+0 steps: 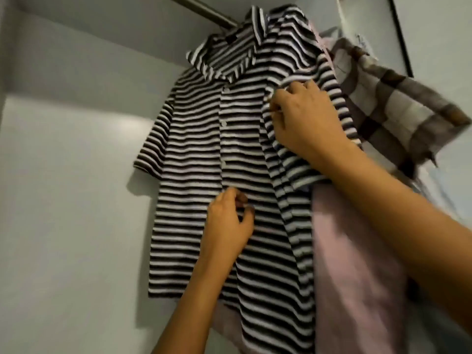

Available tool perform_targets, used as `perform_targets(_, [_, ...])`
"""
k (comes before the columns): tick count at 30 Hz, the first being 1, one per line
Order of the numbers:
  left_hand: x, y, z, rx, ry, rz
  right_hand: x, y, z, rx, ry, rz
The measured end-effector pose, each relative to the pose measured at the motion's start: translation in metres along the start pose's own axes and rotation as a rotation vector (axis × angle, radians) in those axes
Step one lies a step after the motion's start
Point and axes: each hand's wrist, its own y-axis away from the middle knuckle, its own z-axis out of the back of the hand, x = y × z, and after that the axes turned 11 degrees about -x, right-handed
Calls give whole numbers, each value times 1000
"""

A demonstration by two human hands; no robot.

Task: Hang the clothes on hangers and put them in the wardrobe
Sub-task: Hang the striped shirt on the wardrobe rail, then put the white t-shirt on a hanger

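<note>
hanging collar-up and hem-down, the striped shirt [194,154] has right hand [304,118] grip clamped on it, left hand [228,223] grip unclear.

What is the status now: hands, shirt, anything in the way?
Left hand at striped shirt front, grip unclear. Right hand pinches its fabric. Shirt hangs by rail; pink garment beside.

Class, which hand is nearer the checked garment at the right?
Right. The right hand holds the striped shirt beside the checked garment; the left hand is lower, farther left, at the shirt's front.
</note>
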Motion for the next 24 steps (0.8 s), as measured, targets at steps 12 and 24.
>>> perform_targets(12, [-279,230,-4,396,701,63,-67,292,371,433,424,-493])
perform_targets(24, [-718,480,30,1350,1318,-240,-100,405,843,589,1240,-971])
